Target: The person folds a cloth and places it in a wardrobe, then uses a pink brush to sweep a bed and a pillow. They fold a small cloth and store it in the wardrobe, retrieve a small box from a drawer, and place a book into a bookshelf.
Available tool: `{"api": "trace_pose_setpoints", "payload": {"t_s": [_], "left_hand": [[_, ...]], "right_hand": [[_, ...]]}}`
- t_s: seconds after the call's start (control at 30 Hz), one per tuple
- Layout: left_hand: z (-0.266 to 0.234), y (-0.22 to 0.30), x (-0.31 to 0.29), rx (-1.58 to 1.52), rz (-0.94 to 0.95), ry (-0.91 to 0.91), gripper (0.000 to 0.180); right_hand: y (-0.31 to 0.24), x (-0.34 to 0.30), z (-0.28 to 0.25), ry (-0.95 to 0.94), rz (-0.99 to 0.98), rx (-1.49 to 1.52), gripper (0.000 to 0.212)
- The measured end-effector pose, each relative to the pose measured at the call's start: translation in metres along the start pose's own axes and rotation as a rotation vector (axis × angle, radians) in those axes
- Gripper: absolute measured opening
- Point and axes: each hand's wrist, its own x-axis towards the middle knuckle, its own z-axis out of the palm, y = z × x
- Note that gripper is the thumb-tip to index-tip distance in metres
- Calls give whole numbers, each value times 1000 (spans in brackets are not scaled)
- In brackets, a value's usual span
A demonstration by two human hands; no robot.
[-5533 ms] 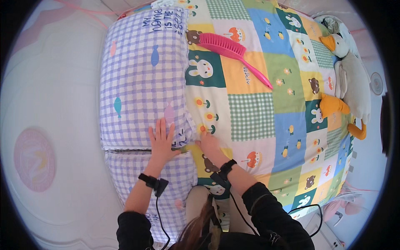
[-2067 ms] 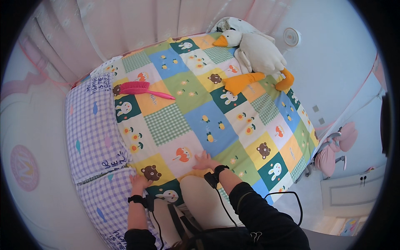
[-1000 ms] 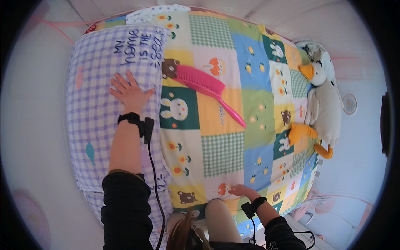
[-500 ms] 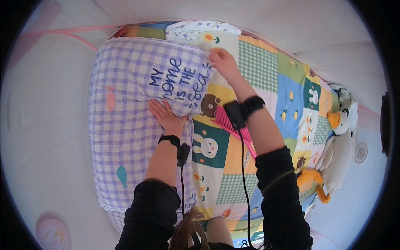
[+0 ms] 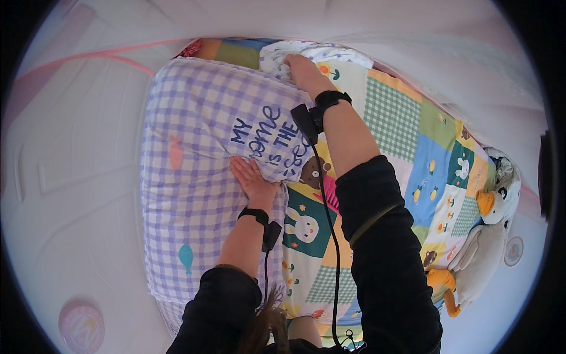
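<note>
A purple-and-white checked quilt [image 5: 194,218] lies folded over the left part of the bed, with dark blue lettering, a pink fish and a teal fish on it. My left hand [image 5: 256,182] rests on it with fingers stretched out, just below the lettering. My right hand [image 5: 302,69] is at the quilt's far edge, beside a bunched white cloth [image 5: 333,53] with purple spots. Its fingers curl downward and their tips are hidden, so what they grip does not show. Each wrist wears a black strap with a small box and a cable.
Under the quilt spreads a colourful patchwork bed cover [image 5: 394,118] with animals and flowers. A pink comb [image 5: 329,193] lies partly behind my right arm. A plush duck [image 5: 480,253] lies at the right edge. Pale netting [image 5: 424,29] with pink trim surrounds the bed.
My right hand has moved from the edge beside the lettering to farther away, next to the spotted cloth. My left hand stays on the quilt. The whole view has shifted slightly.
</note>
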Motion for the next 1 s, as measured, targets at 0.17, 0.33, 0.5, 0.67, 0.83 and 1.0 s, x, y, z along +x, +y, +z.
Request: {"api": "trace_pose_setpoints", "payload": {"t_s": [0.17,0.33,0.5,0.67,0.83,1.0], "left_hand": [[-1,3,-2,79,-40,-12,98],[2,2,-5,98,-23,63,99],[-1,-1,-8,52,-26,70,103],[-4,-2,-9,-11,-7,83,105],[8,-1,-10,-21,-20,202,106],[16,1,-9,-42,-6,267,110]], "right_hand": [[17,-55,-55,324,257,421,30],[40,-271,-126,27,261,668,34],[-80,-565,-75,-1159,305,996,34],[-150,-744,-46,-2126,336,1124,20],[-98,-695,-45,-768,900,501,26],[-61,-551,-21,48,562,743,52]]}}
